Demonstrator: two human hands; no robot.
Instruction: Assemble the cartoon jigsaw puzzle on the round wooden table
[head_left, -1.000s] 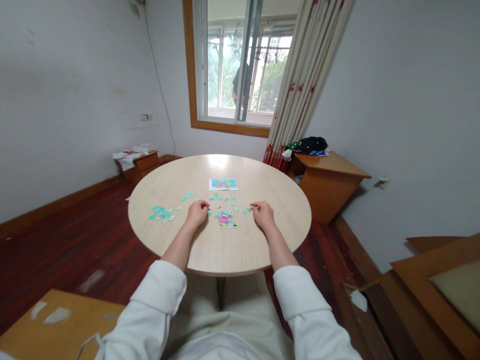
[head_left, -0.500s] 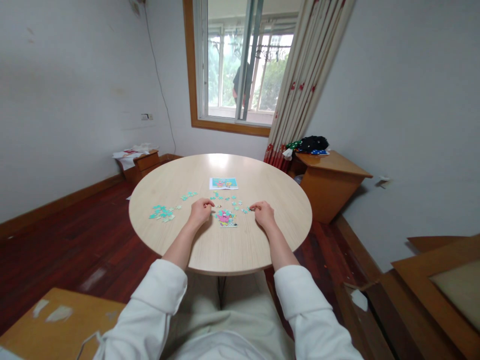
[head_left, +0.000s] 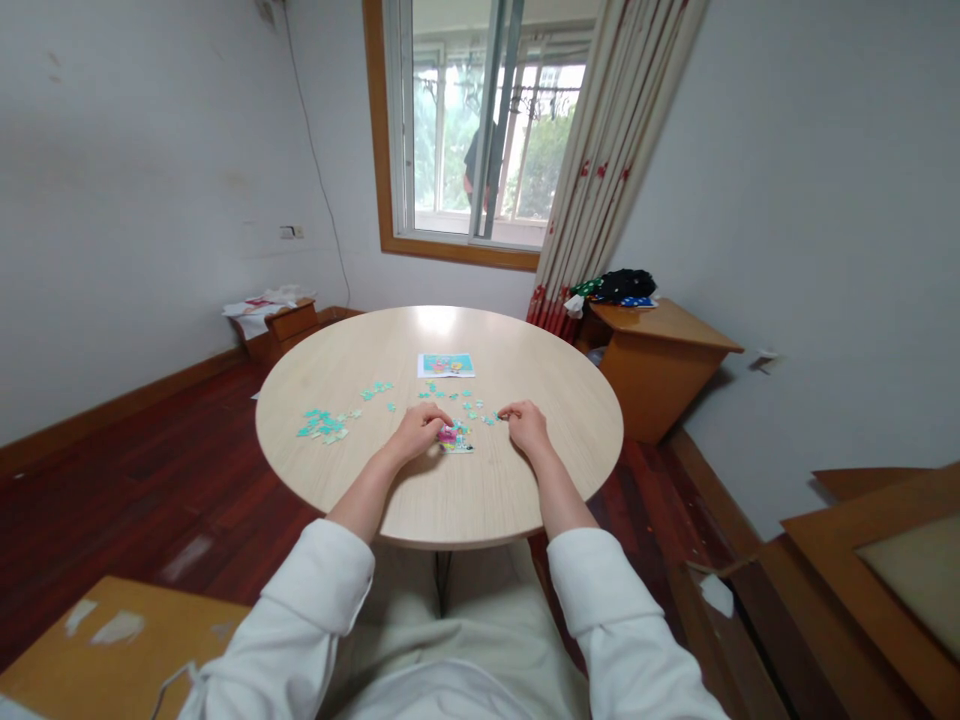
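On the round table lies a partly joined jigsaw puzzle (head_left: 457,440) with a pink cartoon figure. My left hand (head_left: 421,430) reaches over its upper left part, fingers curled together at the puzzle's top edge; whatever is under the fingertips is hidden. To the right of the puzzle, my right hand (head_left: 527,426) has thumb and forefinger pinched on a small dark puzzle piece (head_left: 502,417). Several loose pale blue pieces (head_left: 469,405) lie beyond and between the hands. Farther back rests a printed reference picture (head_left: 446,365) showing pink and yellow figures.
A heap of turquoise pieces (head_left: 322,425) lies at the left of the round table (head_left: 562,370), with a smaller cluster (head_left: 376,390) nearer the middle. A wooden desk (head_left: 667,340) with dark cloth stands at right. A person (head_left: 480,165) is beyond the window.
My left hand has moved right, from beside the puzzle to over its upper left part. The small piece formerly by its fingertips no longer shows. My right hand has stayed in place.
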